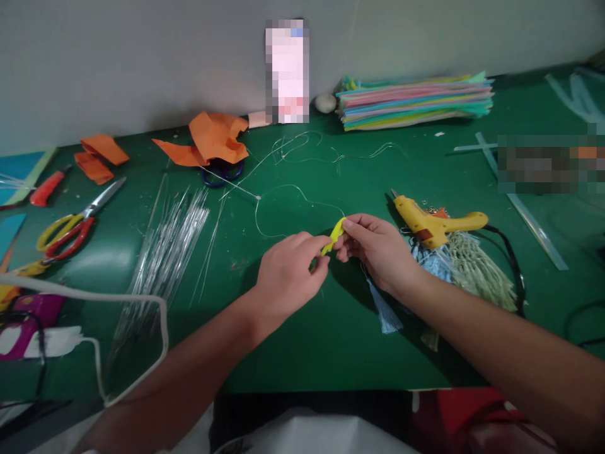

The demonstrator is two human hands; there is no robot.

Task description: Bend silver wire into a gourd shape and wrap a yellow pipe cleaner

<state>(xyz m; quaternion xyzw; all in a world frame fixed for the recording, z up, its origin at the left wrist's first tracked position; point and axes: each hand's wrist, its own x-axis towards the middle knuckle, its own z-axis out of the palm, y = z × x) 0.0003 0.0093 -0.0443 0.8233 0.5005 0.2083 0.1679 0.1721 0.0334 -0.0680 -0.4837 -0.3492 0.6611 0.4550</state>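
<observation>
A small bright yellow strip (338, 232), bent or twisted, is pinched between my two hands over the green table. My left hand (293, 265) grips its lower end with thumb and forefinger. At the upper end, my right hand (373, 243) holds it between thumb and fingers. A thin wire loop (297, 186) runs from near my hands to a small knot on the left; whether it is fixed to the strip I cannot tell. Just right of my right hand lie a yellow glue gun (430, 221) and a bundle of tassels (477, 265). One blue tassel (384, 309) lies below my right wrist.
Thin silvery wires (165, 252) lie left of my hands, near red-and-yellow scissors (78, 224). Orange paper (220, 139) covers part of dark-handled scissors (222, 175). A stack of coloured strips (416, 104) and a phone (287, 72) are at the wall. A white cable (163, 328) crosses near my left forearm.
</observation>
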